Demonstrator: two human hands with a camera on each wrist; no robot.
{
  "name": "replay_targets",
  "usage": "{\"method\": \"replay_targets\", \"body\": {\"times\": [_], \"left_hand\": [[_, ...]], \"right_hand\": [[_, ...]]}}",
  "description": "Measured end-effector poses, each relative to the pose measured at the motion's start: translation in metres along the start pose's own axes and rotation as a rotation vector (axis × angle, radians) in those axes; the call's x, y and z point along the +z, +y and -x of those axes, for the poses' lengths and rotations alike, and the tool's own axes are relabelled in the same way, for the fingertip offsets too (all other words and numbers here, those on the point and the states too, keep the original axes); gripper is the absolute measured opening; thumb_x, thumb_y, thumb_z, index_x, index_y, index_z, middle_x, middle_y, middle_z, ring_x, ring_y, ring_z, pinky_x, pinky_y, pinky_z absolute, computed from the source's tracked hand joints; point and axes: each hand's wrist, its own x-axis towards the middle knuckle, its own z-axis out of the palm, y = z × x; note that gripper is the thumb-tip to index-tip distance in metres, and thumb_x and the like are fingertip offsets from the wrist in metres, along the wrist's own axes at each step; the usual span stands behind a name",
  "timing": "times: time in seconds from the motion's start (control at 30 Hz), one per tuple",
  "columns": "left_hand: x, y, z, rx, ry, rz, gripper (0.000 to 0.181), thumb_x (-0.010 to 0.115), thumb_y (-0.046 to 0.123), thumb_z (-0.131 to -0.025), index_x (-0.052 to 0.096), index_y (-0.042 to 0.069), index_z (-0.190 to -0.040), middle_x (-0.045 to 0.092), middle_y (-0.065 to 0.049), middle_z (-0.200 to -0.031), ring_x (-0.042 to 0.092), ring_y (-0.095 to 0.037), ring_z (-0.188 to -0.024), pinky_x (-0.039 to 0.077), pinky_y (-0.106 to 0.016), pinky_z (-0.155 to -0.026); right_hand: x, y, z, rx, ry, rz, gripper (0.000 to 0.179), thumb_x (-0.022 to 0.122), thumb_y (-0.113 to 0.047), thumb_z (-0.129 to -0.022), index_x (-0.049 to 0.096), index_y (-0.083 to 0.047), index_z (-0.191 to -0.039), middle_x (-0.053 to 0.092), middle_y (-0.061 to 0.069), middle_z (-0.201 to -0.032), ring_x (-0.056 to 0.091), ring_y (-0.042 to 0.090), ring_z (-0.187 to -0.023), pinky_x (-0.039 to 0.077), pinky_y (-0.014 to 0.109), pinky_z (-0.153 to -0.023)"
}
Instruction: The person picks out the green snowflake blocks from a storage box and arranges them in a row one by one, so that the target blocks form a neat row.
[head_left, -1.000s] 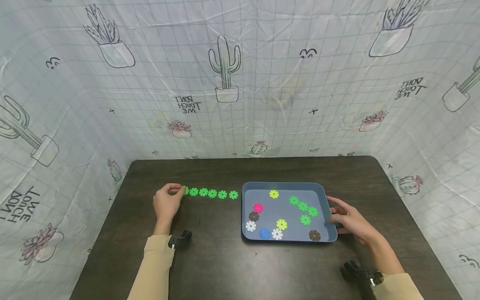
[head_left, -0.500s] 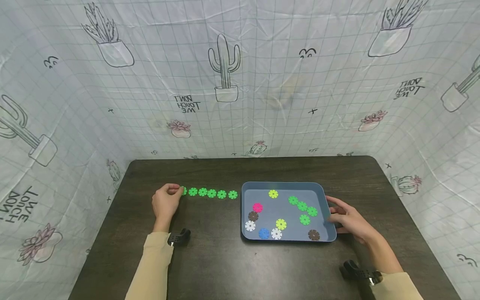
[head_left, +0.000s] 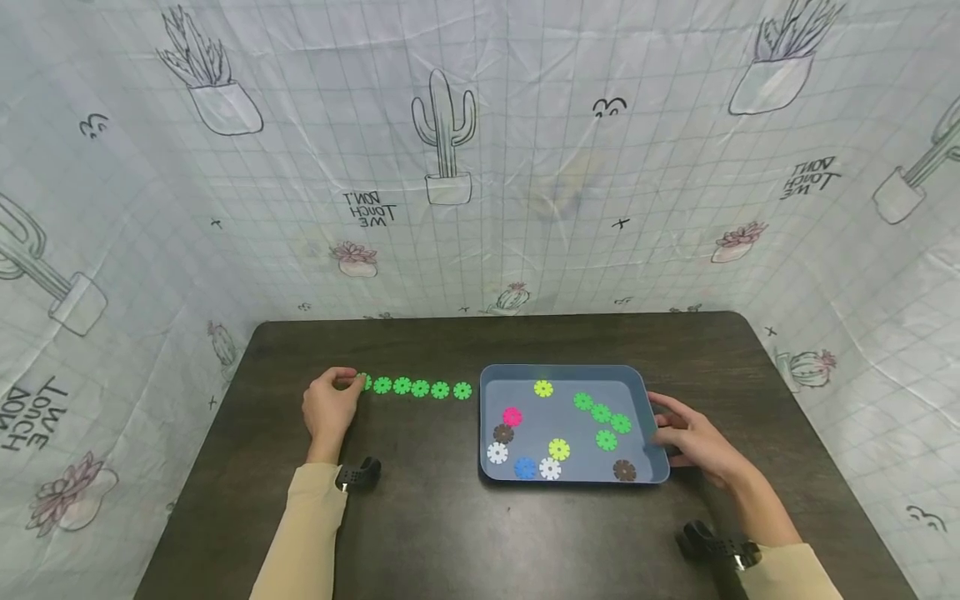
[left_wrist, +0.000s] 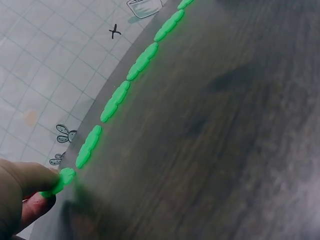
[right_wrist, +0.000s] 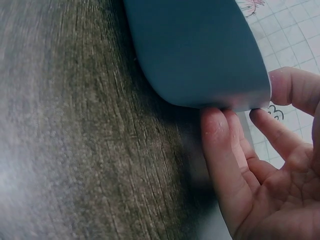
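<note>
My left hand pinches a green notched disc between thumb and fingertips, at the left end of a row of similar discs. Several other green discs continue that row rightward across the table, with small gaps in the left wrist view. At the right side of a shallow blue-grey tray, my right hand holds the rim, its thumb at the edge and fingertips against the outer wall. Inside the tray lie more green discs, two yellow discs and a pink disc.
Also in the tray are brown discs, white discs and a blue disc. A dark wooden table carries everything. Behind and beside it hangs a white cloth printed with cacti.
</note>
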Motion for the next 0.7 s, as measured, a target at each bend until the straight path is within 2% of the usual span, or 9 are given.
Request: {"method": "replay_targets", "body": {"times": [0.17, 0.33, 0.53, 0.7], "left_hand": [[0.001, 0.002, 0.0, 0.0, 0.005, -0.011, 0.021, 0.079, 0.029, -0.092, 0.077, 0.012, -0.106, 0.075, -0.012, -0.106, 0.058, -0.028, -0.066, 0.043, -0.04, -0.058], [-0.001, 0.001, 0.002, 0.014, 0.009, 0.008, 0.022, 0.079, 0.028, -0.092, 0.078, 0.013, -0.108, 0.075, -0.012, -0.111, 0.064, -0.031, -0.075, 0.047, -0.045, -0.064], [-0.001, 0.01, 0.007, 0.097, 0.011, 0.072, 0.019, 0.079, 0.026, -0.093, 0.078, 0.012, -0.106, 0.077, -0.009, -0.105, 0.062, -0.028, -0.069, 0.044, -0.041, -0.061], [0.007, 0.022, 0.018, 0.162, -0.04, 0.095, 0.018, 0.08, 0.026, -0.093, 0.079, 0.013, -0.106, 0.077, -0.004, -0.097, 0.059, -0.02, -0.06, 0.042, -0.037, -0.055]], "right_hand": [[0.001, -0.003, 0.002, 0.001, 0.006, 0.012, 0.08, 0.065, -0.007, -0.097, 0.022, -0.007, -0.165, 0.049, 0.035, -0.141, 0.065, 0.033, -0.106, 0.059, 0.054, -0.08], [0.002, -0.006, 0.002, -0.002, 0.005, 0.037, 0.08, 0.065, -0.008, -0.096, 0.023, -0.006, -0.164, 0.049, 0.035, -0.14, 0.065, 0.034, -0.107, 0.059, 0.054, -0.081], [0.001, -0.006, 0.002, 0.001, 0.005, 0.027, 0.08, 0.065, -0.008, -0.097, 0.023, -0.007, -0.164, 0.048, 0.035, -0.141, 0.066, 0.034, -0.106, 0.059, 0.055, -0.081], [0.001, -0.004, 0.002, 0.002, 0.004, 0.016, 0.08, 0.066, -0.008, -0.097, 0.023, -0.007, -0.164, 0.048, 0.035, -0.141, 0.065, 0.033, -0.107, 0.059, 0.055, -0.081]]}}
